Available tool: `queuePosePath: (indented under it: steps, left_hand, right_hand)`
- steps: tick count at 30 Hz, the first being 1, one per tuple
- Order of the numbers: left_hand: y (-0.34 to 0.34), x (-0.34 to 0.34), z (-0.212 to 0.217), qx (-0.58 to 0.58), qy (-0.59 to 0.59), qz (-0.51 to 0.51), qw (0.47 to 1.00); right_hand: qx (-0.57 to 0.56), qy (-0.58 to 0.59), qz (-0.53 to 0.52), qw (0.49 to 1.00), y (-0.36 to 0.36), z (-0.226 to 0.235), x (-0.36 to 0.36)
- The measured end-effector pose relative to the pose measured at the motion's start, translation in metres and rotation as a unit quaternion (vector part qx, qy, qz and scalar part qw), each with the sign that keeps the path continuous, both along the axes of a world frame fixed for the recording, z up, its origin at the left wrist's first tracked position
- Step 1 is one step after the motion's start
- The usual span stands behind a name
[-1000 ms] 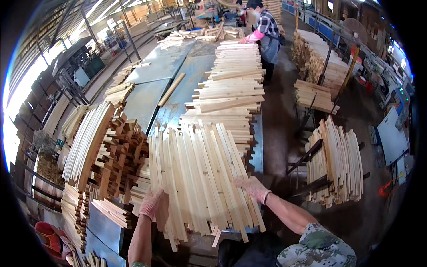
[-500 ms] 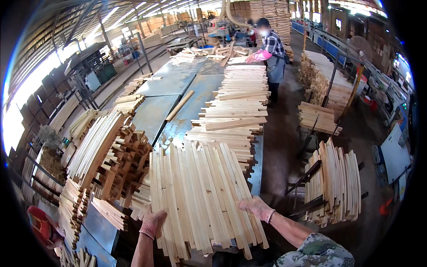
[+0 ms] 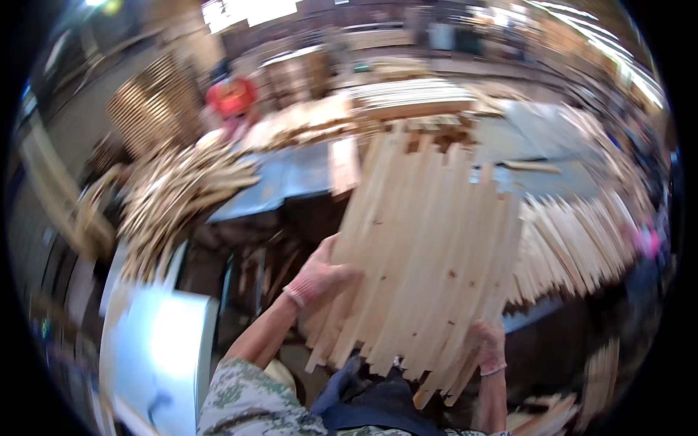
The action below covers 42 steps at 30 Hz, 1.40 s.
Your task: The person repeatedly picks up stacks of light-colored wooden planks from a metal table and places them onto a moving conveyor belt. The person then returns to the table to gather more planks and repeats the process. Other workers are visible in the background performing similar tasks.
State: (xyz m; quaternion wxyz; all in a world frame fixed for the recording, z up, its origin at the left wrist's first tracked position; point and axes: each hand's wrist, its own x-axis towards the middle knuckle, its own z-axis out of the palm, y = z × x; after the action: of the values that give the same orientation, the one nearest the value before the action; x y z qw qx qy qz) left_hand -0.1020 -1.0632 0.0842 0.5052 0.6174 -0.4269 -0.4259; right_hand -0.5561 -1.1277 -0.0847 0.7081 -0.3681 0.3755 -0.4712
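A broad row of pale wooden strips [image 3: 414, 261], pressed side by side with uneven ends, is held up in front of my body. My left hand [image 3: 323, 276], in a light pink knit glove, grips its left edge. On the opposite edge, lower down, my gloved right hand [image 3: 488, 346] is closed. Fingers of both hands are partly hidden by the wood. The lower ends of the strips hang above a dark apron [image 3: 371, 403] at my waist.
Blue-grey metal tables [image 3: 280, 178] carry stacked strips [image 3: 414, 98]. Loose strips [image 3: 185, 192] lie in a heap at left; another row [image 3: 571, 243] lies at right. A person in red [image 3: 231, 98] is at the far left. A shiny pale panel [image 3: 163, 356] stands lower left. Motion blurs much.
The view has swung to the left, bringing the heap of loose strips and the person in red into sight. Both hands still grip the row of strips, now nearer my body.
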Motion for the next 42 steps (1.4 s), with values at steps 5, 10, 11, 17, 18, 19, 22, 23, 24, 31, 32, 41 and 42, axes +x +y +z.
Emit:
queuePosePath:
  steps: [5,10,11,17,18,19,22,23,24,31,32,41,42]
  left_hand:
    - [0.145,0.018,0.001,-0.015,0.049,0.134,0.99]
    - [0.284,0.032,-0.008,-0.065,0.063,0.249,0.964]
    - [0.312,0.039,-0.015,-0.068,0.046,0.278,0.957]
    - [0.497,0.067,-0.046,-0.014,0.021,0.454,0.891]
    - [0.527,0.07,-0.054,-0.02,0.034,0.487,0.873]
    - [0.56,0.072,-0.061,-0.018,0.055,0.506,0.861]
    - [0.653,0.076,-0.083,-0.052,0.131,0.562,0.815]
    - [0.678,0.074,-0.084,-0.047,0.141,0.581,0.801]
    - [0.702,0.073,-0.084,-0.042,0.151,0.597,0.787]
    - [0.814,0.074,-0.125,-0.026,0.195,0.681,0.705]
    - [0.82,0.074,-0.133,-0.039,0.188,0.697,0.691]
    - [0.851,0.148,-0.103,0.291,-0.052,0.665,0.686]
    - [0.85,0.158,-0.08,0.389,-0.037,0.621,0.68]
  right_hand:
    - [-0.075,0.092,0.092,0.989,0.011,0.025,0.056]
    - [-0.097,0.122,0.249,0.956,0.046,0.066,0.136]
    - [-0.098,0.147,0.287,0.941,0.052,0.068,0.154]
    - [-0.026,0.056,0.452,0.89,0.16,0.081,0.298]
    - [-0.022,0.05,0.475,0.878,0.18,0.081,0.32]
    - [-0.025,0.072,0.502,0.861,0.197,0.076,0.344]
    - [-0.035,0.111,0.571,0.813,0.261,0.062,0.408]
    - [-0.014,0.117,0.589,0.8,0.287,0.063,0.427]
    - [0.007,0.124,0.605,0.787,0.312,0.064,0.445]
    - [0.007,0.178,0.72,0.67,0.412,0.048,0.579]
    - [-0.007,0.177,0.724,0.667,0.426,0.052,0.59]
    - [-0.048,0.153,0.744,0.649,0.469,0.048,0.699]
    - [-0.041,0.144,0.752,0.642,0.474,0.047,0.707]
